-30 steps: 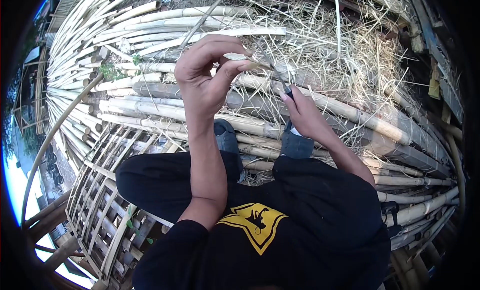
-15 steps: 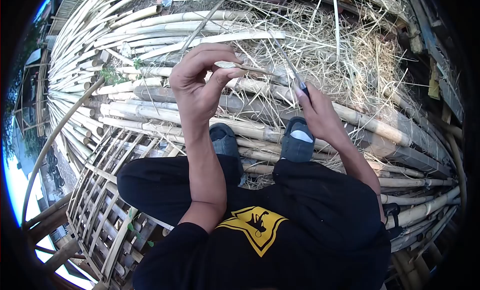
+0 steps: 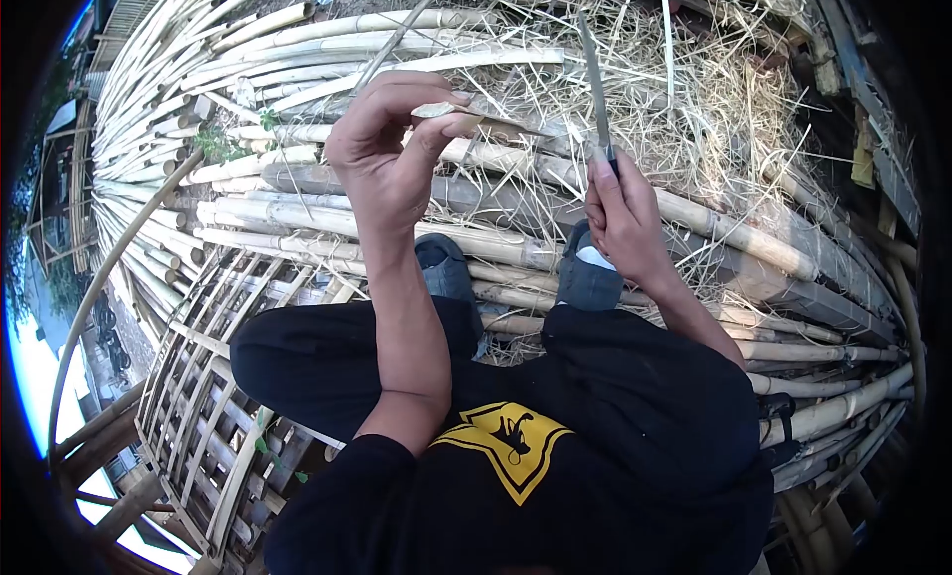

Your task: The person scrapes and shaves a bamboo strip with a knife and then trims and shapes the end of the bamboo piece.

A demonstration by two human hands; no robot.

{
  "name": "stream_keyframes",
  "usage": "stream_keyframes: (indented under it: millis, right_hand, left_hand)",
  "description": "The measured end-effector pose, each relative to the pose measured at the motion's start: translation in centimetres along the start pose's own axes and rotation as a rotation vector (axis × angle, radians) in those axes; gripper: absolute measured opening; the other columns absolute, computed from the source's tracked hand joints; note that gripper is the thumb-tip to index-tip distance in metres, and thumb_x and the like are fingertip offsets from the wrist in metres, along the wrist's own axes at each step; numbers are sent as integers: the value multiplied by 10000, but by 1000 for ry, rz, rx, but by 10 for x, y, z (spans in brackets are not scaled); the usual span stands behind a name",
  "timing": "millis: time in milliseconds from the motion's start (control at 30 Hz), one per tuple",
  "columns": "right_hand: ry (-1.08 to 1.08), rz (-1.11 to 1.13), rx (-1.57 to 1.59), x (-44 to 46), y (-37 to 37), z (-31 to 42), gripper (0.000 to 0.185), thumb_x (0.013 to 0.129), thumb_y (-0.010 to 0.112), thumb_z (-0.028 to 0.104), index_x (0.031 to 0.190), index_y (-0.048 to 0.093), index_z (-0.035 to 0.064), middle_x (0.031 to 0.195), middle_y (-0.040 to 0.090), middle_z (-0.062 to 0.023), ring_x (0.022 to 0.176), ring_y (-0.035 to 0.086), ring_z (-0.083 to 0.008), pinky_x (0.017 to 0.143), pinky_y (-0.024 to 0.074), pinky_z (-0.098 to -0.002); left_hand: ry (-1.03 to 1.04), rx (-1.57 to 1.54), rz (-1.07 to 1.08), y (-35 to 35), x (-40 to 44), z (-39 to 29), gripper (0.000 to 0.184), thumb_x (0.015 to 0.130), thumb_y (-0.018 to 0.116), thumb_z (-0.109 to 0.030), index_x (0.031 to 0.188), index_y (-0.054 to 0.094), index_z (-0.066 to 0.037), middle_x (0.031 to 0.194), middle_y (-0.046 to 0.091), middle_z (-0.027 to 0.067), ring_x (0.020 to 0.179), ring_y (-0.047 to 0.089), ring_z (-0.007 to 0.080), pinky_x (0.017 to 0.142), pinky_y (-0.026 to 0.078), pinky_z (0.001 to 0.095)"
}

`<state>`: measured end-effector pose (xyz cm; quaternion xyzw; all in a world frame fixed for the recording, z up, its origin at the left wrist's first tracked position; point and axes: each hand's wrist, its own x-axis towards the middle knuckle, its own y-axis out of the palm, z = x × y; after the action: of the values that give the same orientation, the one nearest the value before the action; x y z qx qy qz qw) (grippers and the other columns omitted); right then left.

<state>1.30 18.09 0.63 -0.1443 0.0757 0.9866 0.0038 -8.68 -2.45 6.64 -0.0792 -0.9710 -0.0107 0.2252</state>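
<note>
Between the thumb and fingers of my left hand (image 3: 392, 154) is a short, thin piece of split bamboo (image 3: 506, 125). Its pale, wider end pokes out on the left, and its narrow tip points right. My right hand (image 3: 627, 216) is closed round the dark handle of a knife (image 3: 597, 84), whose long narrow blade stands up and away from me. Blade and bamboo piece are apart, with a small gap between them. Both hands are raised in front of my knees, over the bamboo poles.
Long bamboo poles (image 3: 377, 218) lie under my sandalled feet and fan out to the left. Loose straw-like shavings (image 3: 714, 129) cover the ground ahead and right. At lower left stands a woven bamboo lattice (image 3: 223, 377), near a curved pole (image 3: 109, 253).
My right hand has turned the knife more upright, its blade swinging away from the bamboo piece. My left hand has shifted slightly up and left, still pinching the piece.
</note>
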Motion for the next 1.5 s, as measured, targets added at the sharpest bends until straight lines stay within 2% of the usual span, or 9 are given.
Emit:
stream_keyframes:
  millis: [167, 300, 500, 600, 667, 933, 1133, 1267, 1500]
  right_hand:
    - [-420, -9, 467, 0, 21, -16, 266, 1035, 415, 305, 918, 437, 67, 595, 423, 19, 448, 372, -39, 390, 298, -219]
    - [507, -29, 75, 15, 11, -64, 270, 1029, 427, 313, 915, 446, 69, 603, 436, 8, 437, 384, -43, 383, 302, -211]
    - [-288, 112, 467, -10, 8, 23, 248, 1052, 359, 285, 1006, 404, 45, 601, 356, 28, 424, 287, -34, 384, 281, -198]
    - [-280, 118, 485, -6, 26, -20, 260, 1050, 372, 297, 987, 408, 47, 607, 366, 28, 437, 312, -32, 388, 282, -200]
    - [490, 146, 206, 10, 20, -58, 297, 1024, 438, 366, 947, 425, 80, 606, 365, 43, 436, 332, -42, 378, 276, -216]
    - [426, -107, 393, 8, -19, -76, 292, 995, 499, 375, 922, 450, 96, 584, 382, 28, 375, 314, -52, 351, 274, -233]
    - [544, -65, 500, 19, -10, -84, 336, 1005, 449, 422, 971, 494, 90, 589, 481, -7, 349, 309, -40, 320, 236, -210]
    - [570, 73, 585, 31, -3, -97, 503, 984, 434, 511, 1117, 499, 31, 844, 654, -122, 379, 333, -29, 331, 255, -191]
    - [408, 127, 857, 32, 3, -93, 420, 998, 482, 417, 1139, 496, 21, 1034, 639, -101, 420, 323, -12, 359, 268, -172]
  left_hand:
    - [15, 29, 24, 7, -2, -1, 163, 724, 785, -10, 852, 687, 9, 865, 671, 86, 756, 613, 94, 572, 422, 186]
    - [46, 35, 22, 5, -1, -2, 168, 720, 790, 1, 846, 680, 15, 865, 671, 99, 759, 620, 104, 580, 454, 199]
    - [0, -35, -5, 7, -1, -1, 161, 735, 776, 28, 853, 666, 24, 885, 660, 104, 758, 623, 108, 586, 474, 194]
    - [39, 33, 9, 4, -2, -1, 139, 753, 756, 43, 855, 663, 30, 887, 658, 109, 753, 624, 108, 585, 478, 193]
    - [27, -16, 5, 5, -1, -1, 140, 752, 757, 36, 856, 664, 31, 886, 658, 106, 751, 618, 104, 590, 475, 194]
    - [-123, -162, 47, -4, 0, -7, 87, 803, 724, 17, 862, 662, 28, 915, 658, 115, 610, 603, 105, 471, 452, 182]
    - [-249, -200, 124, 5, -10, -17, 300, 989, 535, -294, 1035, 522, 2, 908, 636, 186, 622, 642, 186, 477, 495, 235]
    - [-218, -292, 160, -2, -26, -37, 567, 980, 428, -525, 900, 509, 31, 813, 611, 206, 589, 616, 188, 502, 498, 246]
    - [-486, -294, 497, -31, -50, -68, 495, 951, 518, -315, 588, 584, 16, 604, 617, 167, 493, 582, 164, 461, 459, 254]
